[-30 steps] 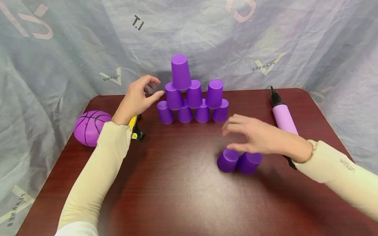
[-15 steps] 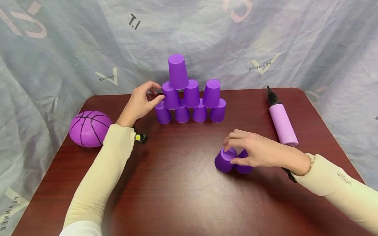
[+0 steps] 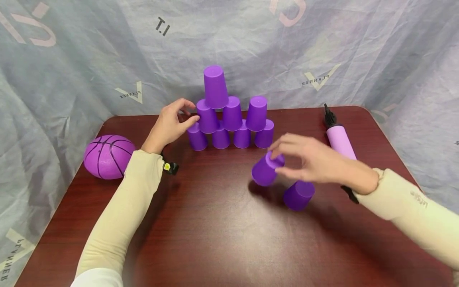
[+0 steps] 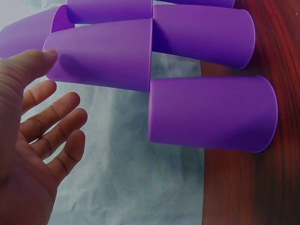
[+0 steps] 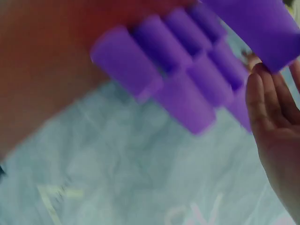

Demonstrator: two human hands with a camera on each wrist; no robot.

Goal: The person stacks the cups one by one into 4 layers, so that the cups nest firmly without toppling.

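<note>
A pyramid of upturned purple cups stands at the back middle of the dark red table, with one cup on top. My left hand is at the pyramid's left side. Its thumb touches the left cup of the second row and its fingers are spread and free. My right hand pinches the base of a tilted purple cup held above the table. That cup shows blurred in the right wrist view. Another upturned purple cup stands under my right wrist.
A purple basketball lies at the table's left edge. A lilac hand pump with a black nozzle lies at the right, behind my right arm. A grey printed sheet hangs behind the table.
My right hand has closed on one of the two front cups and lifted it up and back, tilted, toward the pyramid. The left hand moved in to the pyramid's left side and stays there.
</note>
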